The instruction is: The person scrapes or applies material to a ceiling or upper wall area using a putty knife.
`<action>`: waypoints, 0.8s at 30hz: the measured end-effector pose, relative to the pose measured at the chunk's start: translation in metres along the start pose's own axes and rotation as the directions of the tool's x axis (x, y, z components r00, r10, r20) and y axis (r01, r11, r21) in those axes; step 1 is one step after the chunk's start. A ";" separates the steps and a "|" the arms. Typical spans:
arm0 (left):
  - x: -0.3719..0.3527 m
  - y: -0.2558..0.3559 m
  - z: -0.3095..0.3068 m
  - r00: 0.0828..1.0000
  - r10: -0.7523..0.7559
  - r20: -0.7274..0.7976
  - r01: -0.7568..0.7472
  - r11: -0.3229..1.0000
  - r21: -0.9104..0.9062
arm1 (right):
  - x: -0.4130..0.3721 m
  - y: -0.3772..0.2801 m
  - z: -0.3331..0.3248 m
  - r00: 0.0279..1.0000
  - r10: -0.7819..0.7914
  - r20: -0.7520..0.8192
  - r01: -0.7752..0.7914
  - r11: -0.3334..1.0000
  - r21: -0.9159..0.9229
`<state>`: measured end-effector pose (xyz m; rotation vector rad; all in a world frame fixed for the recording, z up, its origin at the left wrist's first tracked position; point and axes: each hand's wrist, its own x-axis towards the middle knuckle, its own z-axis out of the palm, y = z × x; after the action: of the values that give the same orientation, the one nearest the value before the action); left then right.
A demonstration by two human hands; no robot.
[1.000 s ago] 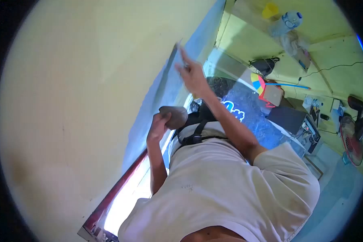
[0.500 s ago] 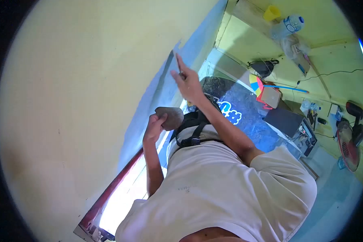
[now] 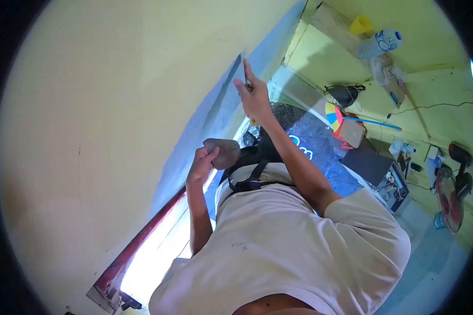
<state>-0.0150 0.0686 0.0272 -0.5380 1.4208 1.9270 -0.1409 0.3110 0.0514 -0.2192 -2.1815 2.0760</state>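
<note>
In the head view, a thin, dark, flat-looking tool (image 3: 248, 83), partly hidden, is held in the right hand (image 3: 256, 102) at 12 o'clock, beside the blue band (image 3: 194, 131) on the cream wall (image 3: 100, 105). Its long axis is aimed roughly at 12; wall contact cannot be told. The right forearm is angled from 5 toward 12. Near centre, a flat, rounded grey plate (image 3: 225, 154), free edge toward 3, is clamped by the left hand (image 3: 201, 165), its forearm raised from 7. The hands are apart.
</note>
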 end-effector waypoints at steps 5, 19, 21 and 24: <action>0.005 -0.002 0.001 0.999 0.050 0.001 -0.050 0.999 0.010 | 0.013 0.008 -0.002 0.998 0.050 -0.027 -0.049 0.998 0.046; 0.011 -0.008 -0.005 0.998 0.059 -0.004 -0.059 0.998 0.009 | 0.004 0.018 0.003 0.996 0.042 0.080 -0.047 0.997 0.062; 0.013 -0.011 -0.007 0.999 0.036 0.006 -0.036 0.999 0.013 | 0.022 0.005 -0.006 0.986 0.168 0.016 -0.168 0.977 0.134; 0.007 -0.006 0.002 0.999 0.047 -0.022 -0.046 0.998 0.039 | -0.004 0.024 0.002 0.996 -0.014 0.085 0.017 0.999 -0.037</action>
<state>-0.0158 0.0739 0.0194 -0.5149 1.4938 1.9315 -0.1370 0.3096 0.0279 -0.1195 -2.2643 2.0744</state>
